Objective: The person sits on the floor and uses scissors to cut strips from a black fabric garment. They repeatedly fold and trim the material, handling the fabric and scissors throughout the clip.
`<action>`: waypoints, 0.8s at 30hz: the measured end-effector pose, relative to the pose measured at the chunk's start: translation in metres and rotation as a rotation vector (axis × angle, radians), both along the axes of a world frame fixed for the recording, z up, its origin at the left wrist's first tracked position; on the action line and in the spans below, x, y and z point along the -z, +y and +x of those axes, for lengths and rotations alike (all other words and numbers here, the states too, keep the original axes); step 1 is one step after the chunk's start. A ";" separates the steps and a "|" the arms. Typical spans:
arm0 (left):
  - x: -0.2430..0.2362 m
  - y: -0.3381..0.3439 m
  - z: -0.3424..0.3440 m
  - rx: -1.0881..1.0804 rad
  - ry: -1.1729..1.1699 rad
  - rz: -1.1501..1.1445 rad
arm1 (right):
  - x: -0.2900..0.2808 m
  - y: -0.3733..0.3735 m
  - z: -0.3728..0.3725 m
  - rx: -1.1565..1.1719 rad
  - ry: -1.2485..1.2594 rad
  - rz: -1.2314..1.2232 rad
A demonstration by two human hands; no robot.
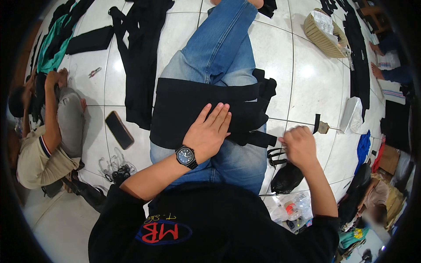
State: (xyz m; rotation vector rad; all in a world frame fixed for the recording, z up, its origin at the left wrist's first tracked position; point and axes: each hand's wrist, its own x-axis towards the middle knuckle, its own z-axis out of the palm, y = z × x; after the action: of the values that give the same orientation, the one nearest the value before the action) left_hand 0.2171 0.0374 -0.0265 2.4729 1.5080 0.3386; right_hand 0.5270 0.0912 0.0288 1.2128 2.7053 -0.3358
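Fingers: left hand [208, 131] lies flat, fingers spread and released, pressing the black fabric piece [197, 109]; right hand [300, 144] is clenched, fingertips pinched together, on what cannot be told, perhaps a thread.
Black fabric piece: spread over the person's jeans-clad lap [219, 52], smoothed under the left palm, its strap ends [263, 94] bunched at the right edge.
Floor: white tiles [307, 74] all around the fabric piece.
Long black strips: one [140, 57] lies on the tiles left of the fabric piece, another [359, 57] far to its right.
Co-worker: a seated person [44, 144] well left of the fabric piece, hands raised to dark cloth.
Basket: woven tray [324, 35] up and right of the fabric piece.
Black bag: [285, 175] just below the right hand.
Phone: dark handset [119, 129] on the tiles just left of the fabric piece.
Wristwatch: [186, 156] on the left wrist.
Progress: judged from the layout, the piece is laid flat and held; the strap end looks unfinished, and more cloth lies waiting around.
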 end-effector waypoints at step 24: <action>-0.003 -0.001 0.005 0.002 0.046 0.012 | 0.003 -0.018 0.052 0.446 -0.164 -0.342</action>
State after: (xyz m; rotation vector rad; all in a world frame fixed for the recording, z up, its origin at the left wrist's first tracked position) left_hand 0.2225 0.0360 -0.0236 2.5079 1.5262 0.2936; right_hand 0.5788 0.0732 0.0259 1.6352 2.1084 -0.6853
